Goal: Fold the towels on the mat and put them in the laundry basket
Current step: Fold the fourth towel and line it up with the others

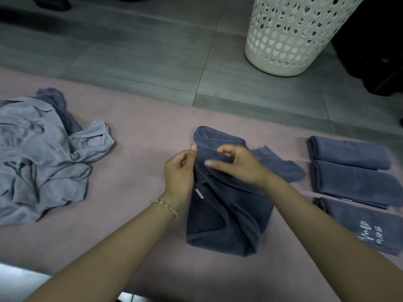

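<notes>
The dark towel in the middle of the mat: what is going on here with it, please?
A person is folding the dark towel on the pink mat: the left hand and the right hand both pinch its upper edge. Three folded towels lie to the right, an unfolded pile lies on the left, and the white laundry basket stands on the floor beyond.

Beyond the dark towel [226, 214], the laundry basket [290, 40] is cut off at its top. Left of that towel, the pale towel heap [39, 153] runs past the edge.

Towel [229, 214] matt terry cloth; basket [290, 35] perforated plastic; mat [141, 138] soft matt.
</notes>
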